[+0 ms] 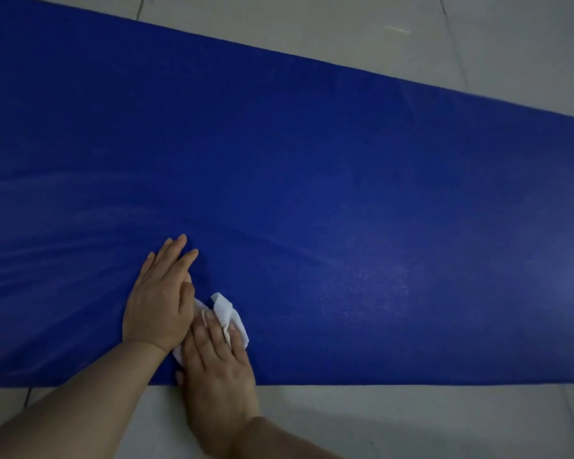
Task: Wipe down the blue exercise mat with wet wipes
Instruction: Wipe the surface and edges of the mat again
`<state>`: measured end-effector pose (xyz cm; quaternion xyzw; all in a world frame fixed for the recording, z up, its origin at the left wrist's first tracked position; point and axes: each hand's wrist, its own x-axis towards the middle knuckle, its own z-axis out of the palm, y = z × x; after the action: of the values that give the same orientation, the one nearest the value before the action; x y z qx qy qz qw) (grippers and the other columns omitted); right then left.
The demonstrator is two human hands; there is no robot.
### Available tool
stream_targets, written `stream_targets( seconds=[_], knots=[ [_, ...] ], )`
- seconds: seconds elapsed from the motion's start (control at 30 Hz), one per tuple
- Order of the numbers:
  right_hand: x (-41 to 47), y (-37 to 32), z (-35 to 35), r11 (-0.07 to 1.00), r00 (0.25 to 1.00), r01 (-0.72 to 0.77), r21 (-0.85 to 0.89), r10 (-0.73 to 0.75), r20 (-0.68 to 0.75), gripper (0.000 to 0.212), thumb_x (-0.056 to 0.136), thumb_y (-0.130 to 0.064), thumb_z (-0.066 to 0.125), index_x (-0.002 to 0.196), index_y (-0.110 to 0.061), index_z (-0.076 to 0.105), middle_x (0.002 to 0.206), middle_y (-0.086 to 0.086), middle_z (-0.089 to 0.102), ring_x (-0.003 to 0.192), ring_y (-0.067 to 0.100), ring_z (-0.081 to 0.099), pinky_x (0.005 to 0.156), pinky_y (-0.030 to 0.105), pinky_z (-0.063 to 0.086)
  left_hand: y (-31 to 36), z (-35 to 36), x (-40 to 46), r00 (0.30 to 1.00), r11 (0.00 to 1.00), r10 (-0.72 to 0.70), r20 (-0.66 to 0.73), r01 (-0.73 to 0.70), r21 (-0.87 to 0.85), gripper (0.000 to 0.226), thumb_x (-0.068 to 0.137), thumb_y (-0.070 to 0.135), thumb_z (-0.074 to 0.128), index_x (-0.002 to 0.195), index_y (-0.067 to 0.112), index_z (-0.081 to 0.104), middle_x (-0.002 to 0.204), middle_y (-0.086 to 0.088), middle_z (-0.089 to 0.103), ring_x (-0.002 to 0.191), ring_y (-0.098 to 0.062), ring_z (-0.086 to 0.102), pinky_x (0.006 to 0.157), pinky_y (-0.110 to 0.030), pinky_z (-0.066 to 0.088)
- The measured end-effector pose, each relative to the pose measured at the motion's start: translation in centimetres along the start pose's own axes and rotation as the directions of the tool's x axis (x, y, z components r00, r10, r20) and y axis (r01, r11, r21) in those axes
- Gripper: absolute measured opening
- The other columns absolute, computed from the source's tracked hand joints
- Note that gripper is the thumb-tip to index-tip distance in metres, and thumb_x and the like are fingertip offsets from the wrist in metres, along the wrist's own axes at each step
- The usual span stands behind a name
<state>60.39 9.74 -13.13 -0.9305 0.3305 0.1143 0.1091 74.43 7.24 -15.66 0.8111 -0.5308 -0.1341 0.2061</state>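
Note:
The blue exercise mat (312,160) lies flat on the floor and fills most of the view. Near its front edge, my left hand (161,293) rests flat on the mat with straight fingers. Just to its right, my right hand (217,356) presses a crumpled white wet wipe (227,311) flat against the mat, fingers extended over it. Part of the wipe sticks out beyond my fingertips and a bit shows at my wrist side. Faint damp streaks mark the mat to the left of my hands.
Pale grey floor tiles (411,422) run along the mat's near edge and beyond its far edge at the top right. Nothing else lies on the floor in view.

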Motion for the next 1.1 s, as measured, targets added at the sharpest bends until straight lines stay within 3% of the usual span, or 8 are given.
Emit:
stream_targets(
  seconds=[0.3, 0.57, 0.67, 0.7, 0.77, 0.87, 0.97, 1.1],
  knots=[
    [-5.1, 10.0, 0.2, 0.998, 0.999, 0.044, -0.048, -0.045, -0.023, 0.052, 0.087, -0.036, 0.036, 0.135, -0.026, 0.052, 0.144, -0.010, 0.044, 0.133, 0.009, 0.042, 0.106, 0.031, 0.039, 0.0, 0.0, -0.1, 1.000, 1.000, -0.002, 0.005, 0.002, -0.020, 0.053, 0.092, 0.021, 0.023, 0.133, 0.003, 0.051, 0.152, -0.004, 0.032, 0.141, -0.011, 0.019, 0.117, -0.035, 0.013],
    [-6.6, 10.6, 0.6, 0.993, 0.965, -0.113, -0.027, 0.103, -0.241, 0.048, 0.085, -0.022, 0.039, 0.127, -0.017, 0.060, 0.140, -0.004, 0.050, 0.127, 0.014, 0.049, 0.113, 0.042, 0.017, 0.0, 0.0, -0.1, 1.000, 1.000, 0.000, 0.010, 0.000, -0.021, 0.058, 0.092, 0.027, 0.018, 0.132, 0.003, 0.051, 0.151, -0.007, 0.034, 0.141, -0.014, 0.021, 0.117, -0.038, 0.016],
    [-6.3, 9.9, 0.8, 0.985, 0.961, -0.169, -0.020, 0.160, -0.224, 0.054, 0.076, -0.024, 0.064, 0.129, -0.017, 0.058, 0.140, -0.004, 0.049, 0.127, 0.015, 0.049, 0.113, 0.043, 0.006, 0.1, -0.2, 0.0, 1.000, 1.000, 0.009, 0.020, -0.009, -0.024, 0.051, 0.093, 0.021, 0.024, 0.133, 0.003, 0.051, 0.151, -0.008, 0.035, 0.141, -0.017, 0.023, 0.117, -0.039, 0.016],
    [-6.3, 9.9, 0.9, 0.985, 0.967, -0.170, -0.016, 0.164, -0.193, 0.065, 0.069, -0.027, 0.074, 0.131, -0.018, 0.056, 0.141, -0.004, 0.048, 0.128, 0.014, 0.048, 0.114, 0.041, 0.008, 0.2, -0.2, 0.1, 1.000, 1.000, 0.008, 0.023, -0.008, -0.024, 0.047, 0.095, 0.017, 0.028, 0.133, 0.003, 0.051, 0.151, -0.009, 0.034, 0.141, -0.018, 0.024, 0.117, -0.039, 0.016],
    [-6.3, 10.1, 0.7, 0.989, 0.980, -0.147, 0.030, 0.150, -0.128, 0.073, 0.066, -0.033, 0.078, 0.134, -0.020, 0.053, 0.143, -0.005, 0.046, 0.128, 0.013, 0.048, 0.109, 0.031, 0.032, 0.5, -0.3, 0.2, 1.000, 1.000, -0.007, 0.026, 0.008, -0.024, 0.039, 0.097, 0.008, 0.037, 0.133, 0.002, 0.051, 0.151, -0.009, 0.034, 0.141, -0.021, 0.025, 0.117, -0.039, 0.015],
    [-6.0, 10.7, -0.2, 0.973, 0.993, -0.095, 0.212, 0.108, -0.050, 0.053, 0.080, -0.035, 0.051, 0.133, -0.027, 0.051, 0.142, -0.012, 0.045, 0.124, 0.008, 0.051, 0.096, 0.028, 0.048, 0.9, -0.3, 0.2, 0.999, 0.999, -0.047, 0.018, 0.047, -0.007, 0.037, 0.092, 0.002, 0.048, 0.129, 0.000, 0.054, 0.148, -0.011, 0.038, 0.140, -0.025, 0.029, 0.116, -0.042, 0.017],
    [-5.8, 12.3, -0.3, 0.963, 0.994, -0.013, 0.268, 0.041, -0.100, 0.048, 0.079, -0.033, 0.061, 0.126, -0.036, 0.054, 0.139, -0.020, 0.047, 0.123, 0.000, 0.049, 0.094, 0.018, 0.048, 1.6, -0.2, 0.7, 0.994, 0.991, -0.107, 0.006, 0.106, 0.087, 0.033, 0.084, -0.003, 0.058, 0.117, -0.001, 0.061, 0.136, -0.016, 0.049, 0.129, -0.033, 0.042, 0.108, -0.054, 0.031],
    [-4.8, 14.3, -1.1, 0.940, 0.994, 0.070, 0.335, -0.040, -0.098, 0.030, 0.095, -0.030, 0.051, 0.124, -0.036, 0.053, 0.136, -0.024, 0.046, 0.118, -0.007, 0.048, 0.097, 0.013, 0.041, 5.5, 0.2, 4.4, 0.993, 0.991, -0.105, -0.055, 0.109, 0.076, 0.025, 0.070, -0.008, 0.069, 0.093, 0.002, 0.069, 0.110, -0.016, 0.057, 0.098, -0.037, 0.057, 0.086, -0.057, 0.045]
  ],
)
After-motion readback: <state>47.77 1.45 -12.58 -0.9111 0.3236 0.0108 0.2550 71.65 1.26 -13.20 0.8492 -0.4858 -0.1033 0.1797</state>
